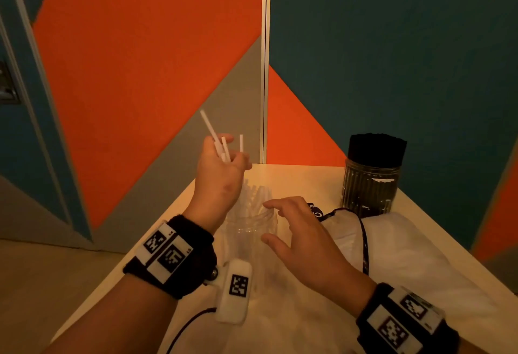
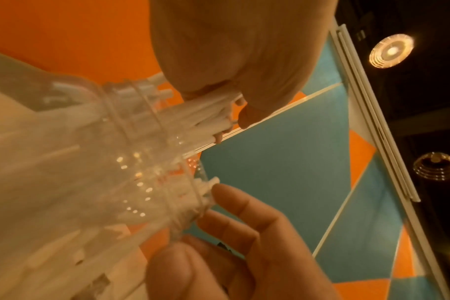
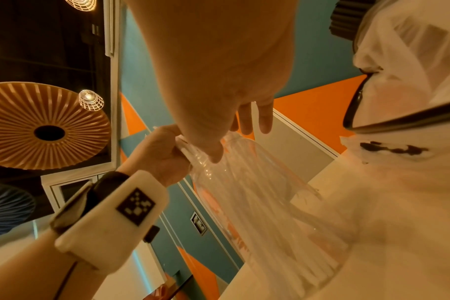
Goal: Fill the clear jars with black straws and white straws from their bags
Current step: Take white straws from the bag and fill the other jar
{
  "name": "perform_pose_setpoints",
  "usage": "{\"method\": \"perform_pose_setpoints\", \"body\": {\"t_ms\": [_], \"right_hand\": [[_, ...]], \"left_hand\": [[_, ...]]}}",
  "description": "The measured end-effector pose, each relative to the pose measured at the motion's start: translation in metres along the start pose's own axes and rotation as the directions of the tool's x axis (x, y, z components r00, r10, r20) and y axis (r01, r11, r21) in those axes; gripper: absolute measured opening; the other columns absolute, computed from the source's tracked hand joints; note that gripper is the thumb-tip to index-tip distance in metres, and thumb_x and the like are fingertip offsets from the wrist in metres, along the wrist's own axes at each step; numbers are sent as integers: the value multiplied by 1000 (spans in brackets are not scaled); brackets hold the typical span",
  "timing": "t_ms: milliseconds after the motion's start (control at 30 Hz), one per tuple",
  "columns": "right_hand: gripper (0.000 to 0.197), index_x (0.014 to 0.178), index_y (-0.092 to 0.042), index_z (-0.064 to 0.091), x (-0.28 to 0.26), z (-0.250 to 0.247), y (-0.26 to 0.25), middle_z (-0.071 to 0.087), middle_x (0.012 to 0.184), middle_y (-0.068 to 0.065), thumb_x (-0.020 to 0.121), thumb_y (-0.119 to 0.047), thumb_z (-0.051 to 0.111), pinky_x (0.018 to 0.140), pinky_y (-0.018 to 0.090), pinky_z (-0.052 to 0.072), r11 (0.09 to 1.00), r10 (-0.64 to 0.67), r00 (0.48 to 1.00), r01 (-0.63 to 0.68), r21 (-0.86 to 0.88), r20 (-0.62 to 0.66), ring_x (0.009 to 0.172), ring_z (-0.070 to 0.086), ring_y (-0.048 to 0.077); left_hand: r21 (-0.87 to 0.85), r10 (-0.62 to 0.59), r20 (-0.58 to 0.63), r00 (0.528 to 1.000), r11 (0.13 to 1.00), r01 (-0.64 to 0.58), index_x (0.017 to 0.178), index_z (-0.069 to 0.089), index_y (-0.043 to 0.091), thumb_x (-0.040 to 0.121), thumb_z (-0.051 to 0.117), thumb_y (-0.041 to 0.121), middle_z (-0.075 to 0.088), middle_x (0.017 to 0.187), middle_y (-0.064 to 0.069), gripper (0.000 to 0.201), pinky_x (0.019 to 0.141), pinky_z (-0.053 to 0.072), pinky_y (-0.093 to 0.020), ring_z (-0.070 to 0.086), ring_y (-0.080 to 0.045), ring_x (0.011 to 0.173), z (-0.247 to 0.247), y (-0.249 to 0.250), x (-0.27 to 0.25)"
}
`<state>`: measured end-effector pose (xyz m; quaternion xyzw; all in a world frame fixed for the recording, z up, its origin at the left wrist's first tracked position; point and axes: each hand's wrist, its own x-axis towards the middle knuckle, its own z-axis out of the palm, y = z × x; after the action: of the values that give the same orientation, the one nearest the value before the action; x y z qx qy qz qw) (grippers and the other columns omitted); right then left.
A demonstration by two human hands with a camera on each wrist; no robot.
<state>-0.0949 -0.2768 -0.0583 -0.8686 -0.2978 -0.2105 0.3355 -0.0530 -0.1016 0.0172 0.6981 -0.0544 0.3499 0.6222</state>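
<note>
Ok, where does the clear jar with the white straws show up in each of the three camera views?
Head: clear jar at lower centre, between both hands, on the table.
Left wrist: it fills the left side, mouth pointing right.
Right wrist: centre to lower right, below the right hand.
Shared landmark: the left hand gripping white straws at the jar's mouth.

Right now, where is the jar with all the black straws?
In the head view, the jar of black straws stands at the table's far right corner, behind the white bag, right of the clear jar.
</note>
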Motion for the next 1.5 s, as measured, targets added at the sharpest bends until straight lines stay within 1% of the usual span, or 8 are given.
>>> {"method": "perform_pose_setpoints", "body": {"t_ms": [367,667,933,1067,1167,1267,1400,1500], "right_hand": [[52,138,-44,42,-2,-2,0,36,129,-22,92,-40,68,91,14,38,1000,-15,1000,15,0,21,120,41,-5],[52,138,-43,42,-2,-2,3,36,130,-23,93,-41,67,91,13,37,1000,-16,1000,16,1,19,121,41,-5],[53,139,-45,39,-5,-3,8,37,132,-21,93,-43,65,99,21,41,1000,-31,999,30,2,32,123,41,-2],[55,141,-38,39,-5,-6,5,40,134,-14,93,-41,65,101,31,45,999,-31,998,31,-5,56,125,43,6],[58,144,-36,38,-10,-13,6,39,136,-13,93,-44,64,99,28,44,999,-33,997,35,-26,65,125,44,7],[58,141,-42,37,-22,-27,19,39,137,-17,91,-48,65,94,24,43,992,8,1000,-6,-129,14,123,43,4],[70,139,-46,34,-43,-50,55,39,139,-18,80,-64,67,97,26,36,937,255,964,-266,-225,-77,127,39,7],[103,149,-42,19,-61,-61,86,33,153,-9,65,-76,68,108,45,39,817,522,852,-511,-267,-31,138,35,18]], "left_hand": [[224,-37,147,989,975,4,87,53,30,69,65,23,65,78,5,22,58,49,-35,62,-9,67,0,-7,-5],[149,163,225,961,969,-199,93,56,36,100,46,17,58,64,1,22,46,44,-24,59,-13,48,6,10,14],[496,336,475,814,661,-562,121,67,21,103,34,42,63,112,3,43,83,25,-18,46,-12,105,-4,-1,5],[538,-5,753,658,581,-611,144,47,28,97,13,67,49,148,5,70,111,32,-34,40,-13,137,-4,-3,-15],[632,-115,733,671,480,-608,151,34,28,83,4,74,29,160,0,88,119,22,-41,22,-17,148,-4,6,-17],[686,65,642,764,397,-610,149,38,21,89,12,68,37,155,-7,80,114,27,-42,32,-27,142,0,25,-23],[559,429,596,679,384,-734,120,67,14,99,43,37,65,118,-10,39,94,41,-35,57,-28,108,25,42,-56],[579,214,687,694,415,-702,101,71,18,96,51,21,66,100,-3,21,79,51,-39,61,-24,92,57,40,-84]]}}
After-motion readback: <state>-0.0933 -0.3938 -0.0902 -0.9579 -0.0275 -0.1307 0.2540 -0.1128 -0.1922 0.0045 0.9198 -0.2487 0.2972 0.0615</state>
